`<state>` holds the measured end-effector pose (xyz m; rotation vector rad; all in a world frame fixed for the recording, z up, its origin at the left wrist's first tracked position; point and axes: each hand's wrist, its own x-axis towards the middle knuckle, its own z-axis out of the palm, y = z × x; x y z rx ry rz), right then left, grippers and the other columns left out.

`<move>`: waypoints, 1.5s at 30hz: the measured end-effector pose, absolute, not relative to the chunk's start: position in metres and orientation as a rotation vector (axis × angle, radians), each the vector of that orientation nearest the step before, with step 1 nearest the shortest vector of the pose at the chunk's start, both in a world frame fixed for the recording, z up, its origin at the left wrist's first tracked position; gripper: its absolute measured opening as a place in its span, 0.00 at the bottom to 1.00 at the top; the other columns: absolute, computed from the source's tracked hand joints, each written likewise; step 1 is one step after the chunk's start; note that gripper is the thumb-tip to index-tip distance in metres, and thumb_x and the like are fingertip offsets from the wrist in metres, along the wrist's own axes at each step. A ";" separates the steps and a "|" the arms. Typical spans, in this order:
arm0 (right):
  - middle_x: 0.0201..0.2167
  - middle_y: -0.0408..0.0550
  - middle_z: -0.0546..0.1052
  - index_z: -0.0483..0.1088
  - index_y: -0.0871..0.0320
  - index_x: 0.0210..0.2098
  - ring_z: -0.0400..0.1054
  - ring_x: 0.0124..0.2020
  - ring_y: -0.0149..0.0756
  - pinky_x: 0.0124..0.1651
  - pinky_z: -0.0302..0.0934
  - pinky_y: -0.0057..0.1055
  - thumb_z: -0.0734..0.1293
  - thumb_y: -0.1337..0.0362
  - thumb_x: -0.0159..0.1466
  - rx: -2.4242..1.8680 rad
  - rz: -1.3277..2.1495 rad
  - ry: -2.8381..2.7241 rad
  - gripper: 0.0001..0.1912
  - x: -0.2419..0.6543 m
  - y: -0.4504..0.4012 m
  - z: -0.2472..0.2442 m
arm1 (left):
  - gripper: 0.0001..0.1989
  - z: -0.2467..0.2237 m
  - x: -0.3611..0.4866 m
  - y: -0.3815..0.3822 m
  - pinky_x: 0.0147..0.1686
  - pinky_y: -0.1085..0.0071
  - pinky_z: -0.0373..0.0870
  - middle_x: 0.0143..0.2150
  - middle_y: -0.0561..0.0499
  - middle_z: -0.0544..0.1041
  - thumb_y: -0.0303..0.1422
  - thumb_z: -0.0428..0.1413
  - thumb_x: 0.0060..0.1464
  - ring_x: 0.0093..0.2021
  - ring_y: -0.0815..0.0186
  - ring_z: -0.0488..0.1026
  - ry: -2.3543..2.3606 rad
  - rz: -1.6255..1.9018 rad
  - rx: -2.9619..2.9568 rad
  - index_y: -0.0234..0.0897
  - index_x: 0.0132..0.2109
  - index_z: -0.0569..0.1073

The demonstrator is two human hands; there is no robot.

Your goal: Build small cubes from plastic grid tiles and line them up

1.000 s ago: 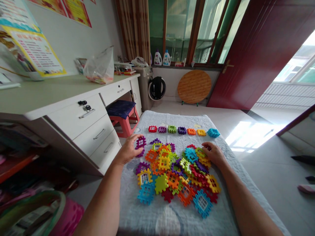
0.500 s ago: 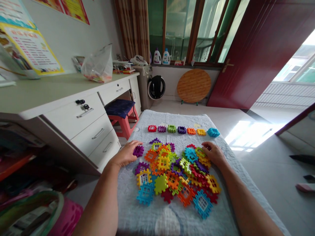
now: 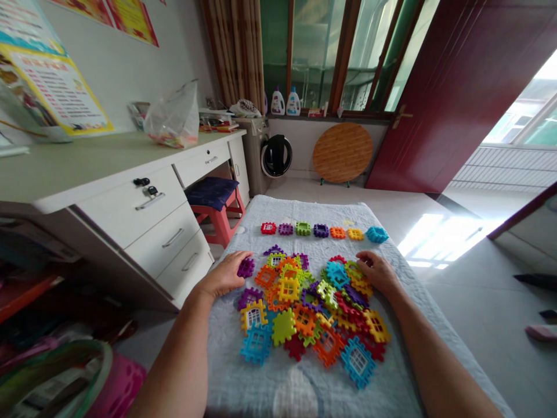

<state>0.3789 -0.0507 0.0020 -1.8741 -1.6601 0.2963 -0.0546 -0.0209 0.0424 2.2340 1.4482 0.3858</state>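
On soft pale-blue cloth (image 3: 235,374), the left hand (image 3: 224,276) holds a notched purple plastic block (image 3: 246,267) left of the multicoloured plastic pile (image 3: 289,289); right hand (image 3: 379,271) opposite, grip unclear.

A pale desk (image 3: 100,152) with white drawers (image 3: 150,206) lines the left side, a clear plastic bag (image 3: 174,113) on top; a yellow-edged poster (image 3: 63,81) hangs above; a pink stool (image 3: 223,222) bears a dark cushion (image 3: 212,193); beyond is a washing machine (image 3: 256,152), something black, perhaps cloth, at its round door; white bottles (image 3: 293,103) stand below the window (image 3: 315,52); a round wooden board (image 3: 343,152) stands near the red door (image 3: 435,93).
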 end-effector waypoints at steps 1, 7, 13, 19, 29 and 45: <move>0.25 0.44 0.74 0.74 0.57 0.37 0.66 0.26 0.34 0.32 0.58 0.30 0.61 0.57 0.55 -1.876 0.298 -1.660 0.16 0.379 -0.051 0.002 | 0.35 0.041 -0.055 -0.020 0.62 0.62 0.55 0.59 0.45 0.67 0.23 0.51 0.35 0.60 0.57 0.62 1.455 0.379 2.232 0.37 0.57 0.65; 0.27 0.45 0.75 0.73 0.58 0.37 0.66 0.26 0.33 0.32 0.58 0.30 0.61 0.57 0.55 -1.862 0.320 -1.676 0.16 0.379 -0.051 0.003 | 0.30 0.038 -0.056 -0.016 0.58 0.65 0.59 0.52 0.46 0.69 0.23 0.51 0.36 0.55 0.58 0.66 1.449 0.339 2.293 0.37 0.52 0.69; 0.27 0.45 0.75 0.73 0.58 0.38 0.66 0.26 0.34 0.32 0.59 0.30 0.61 0.58 0.55 -1.854 0.340 -1.672 0.16 0.381 -0.051 0.002 | 0.27 0.046 -0.049 -0.005 0.49 0.65 0.65 0.45 0.46 0.70 0.23 0.54 0.33 0.49 0.56 0.68 1.530 0.118 2.320 0.37 0.46 0.72; 0.27 0.46 0.74 0.73 0.58 0.38 0.66 0.26 0.34 0.32 0.59 0.31 0.60 0.57 0.55 -1.847 0.354 -1.663 0.17 0.379 -0.053 0.004 | 0.19 0.057 -0.044 0.003 0.42 0.66 0.66 0.39 0.47 0.72 0.25 0.55 0.31 0.42 0.56 0.70 1.504 -0.031 2.445 0.37 0.37 0.73; 0.28 0.46 0.75 0.73 0.58 0.38 0.66 0.26 0.33 0.32 0.58 0.30 0.60 0.58 0.55 -1.839 0.345 -1.660 0.17 0.379 -0.052 0.003 | 0.23 0.077 -0.010 0.061 0.45 0.70 0.67 0.44 0.47 0.71 0.32 0.57 0.39 0.42 0.61 0.71 1.412 0.393 2.619 0.35 0.46 0.70; 0.26 0.44 0.74 0.72 0.58 0.38 0.65 0.26 0.33 0.32 0.58 0.30 0.60 0.59 0.57 -1.823 0.349 -1.628 0.15 0.380 -0.052 -0.003 | 0.26 0.059 0.072 0.145 0.44 0.72 0.69 0.46 0.48 0.74 0.27 0.60 0.31 0.45 0.59 0.73 1.408 0.068 2.605 0.36 0.44 0.74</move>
